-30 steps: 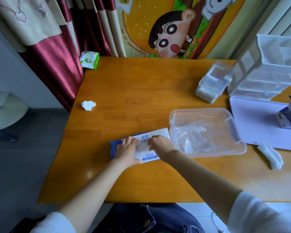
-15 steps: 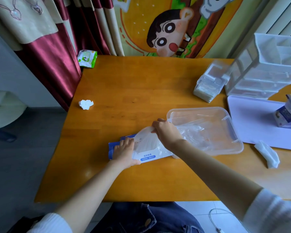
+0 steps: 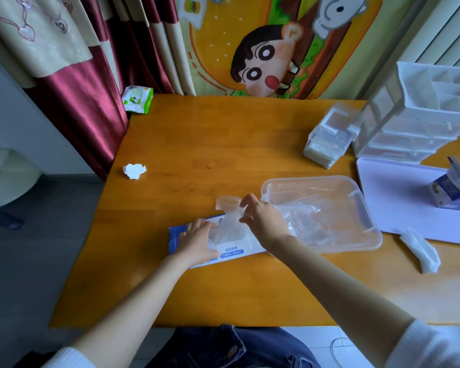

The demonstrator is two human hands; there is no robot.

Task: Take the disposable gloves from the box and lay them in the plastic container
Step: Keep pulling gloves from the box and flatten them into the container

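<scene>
Translucent, crinkled film, a disposable glove (image 3: 227, 224), stands half out of the blue-and-white cardboard glove box (image 3: 231, 252). Its free end is lifted over the wooden table (image 3: 223, 144), just left of the clear, round-cornered plastic container (image 3: 368, 208) (more filmy gloves (image 3: 311, 216) lie inside). Our right hand (image 3: 263, 221) pinches the glove with curled fingertips. Our left hand (image 3: 197, 241) presses flat, fingers spread, on the box's left end.

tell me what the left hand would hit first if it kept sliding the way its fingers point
Most likely the glove half out of the box, just ahead of the left hand; the right hand pinching it lies beyond. The glove is lifted, so depth is unsure.
</scene>
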